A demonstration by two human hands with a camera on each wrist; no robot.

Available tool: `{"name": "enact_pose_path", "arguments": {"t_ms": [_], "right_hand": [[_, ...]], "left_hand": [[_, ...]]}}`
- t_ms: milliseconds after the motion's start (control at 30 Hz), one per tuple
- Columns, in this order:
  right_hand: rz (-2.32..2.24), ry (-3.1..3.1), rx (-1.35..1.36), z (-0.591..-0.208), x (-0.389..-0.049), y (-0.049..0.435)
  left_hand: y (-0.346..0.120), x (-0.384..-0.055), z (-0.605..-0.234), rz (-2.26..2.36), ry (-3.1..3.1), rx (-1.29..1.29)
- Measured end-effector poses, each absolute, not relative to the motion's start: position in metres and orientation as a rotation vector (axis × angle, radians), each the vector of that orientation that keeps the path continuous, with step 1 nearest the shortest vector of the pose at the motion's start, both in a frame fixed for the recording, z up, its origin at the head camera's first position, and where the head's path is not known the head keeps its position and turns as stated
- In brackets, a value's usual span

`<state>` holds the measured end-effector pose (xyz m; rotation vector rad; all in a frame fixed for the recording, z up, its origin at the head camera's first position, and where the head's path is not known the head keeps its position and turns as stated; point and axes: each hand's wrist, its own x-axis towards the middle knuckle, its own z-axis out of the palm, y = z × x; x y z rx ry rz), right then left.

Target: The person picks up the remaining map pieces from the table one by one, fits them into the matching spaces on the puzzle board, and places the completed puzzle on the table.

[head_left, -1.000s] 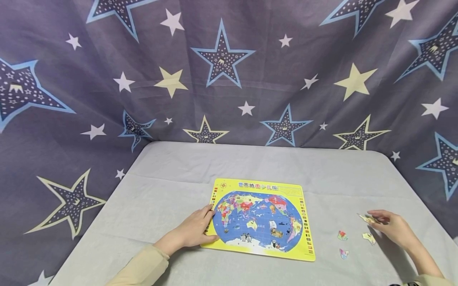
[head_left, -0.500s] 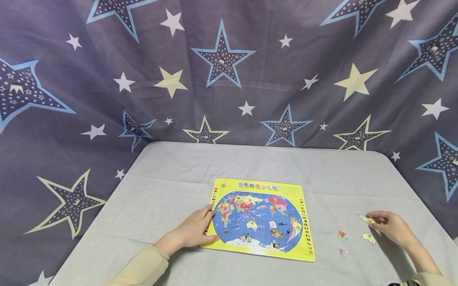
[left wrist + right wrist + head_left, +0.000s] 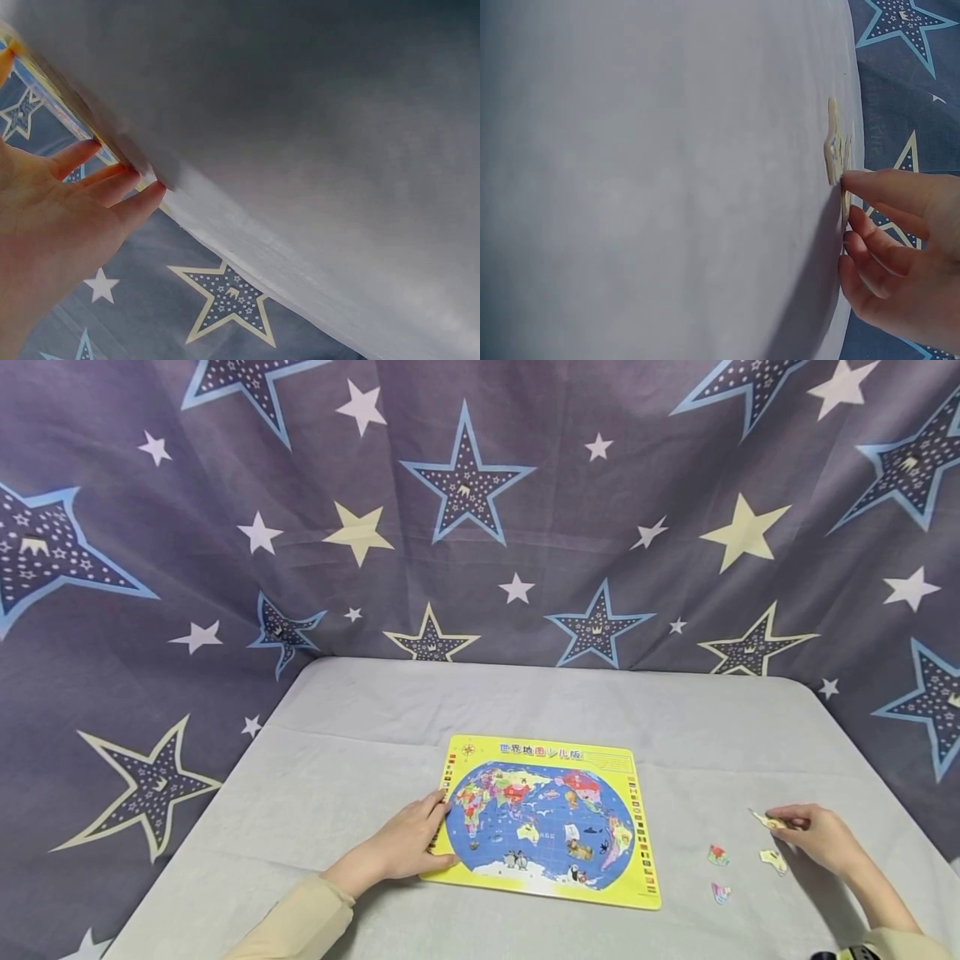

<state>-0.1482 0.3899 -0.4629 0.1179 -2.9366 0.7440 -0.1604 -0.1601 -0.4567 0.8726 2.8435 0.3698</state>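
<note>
My left hand rests at the left edge of a yellow-bordered world map puzzle board, thumb over its lower left corner. In the left wrist view the fingers are extended, with their tips against the board's edge. Off to the right, my right hand pinches a thin pale-yellow puzzle piece between thumb and fingers, low over the table. Seen from the right wrist, that puzzle piece is edge-on and partly hidden by the fingers. A pale puzzle piece lies just below this hand.
A red-and-green puzzle piece and a pink-and-blue one lie between the board and my right hand. Grey cloth covers the table. Behind it hangs a dark curtain printed with stars.
My right hand has dipped slightly toward the table, its fingers closer together over the puzzle piece. The left hand, board and loose pieces have stayed where they were.
</note>
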Motion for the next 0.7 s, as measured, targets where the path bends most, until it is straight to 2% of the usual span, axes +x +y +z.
{"name": "enact_pose_path", "arguments": {"t_ms": [700], "right_hand": [[0.820,-2.978,0.027,-0.4606,-0.1471,0.3870]], "left_hand": [[-0.1609,-0.1620,-0.4584,0.370,2.838,0.872]]}}
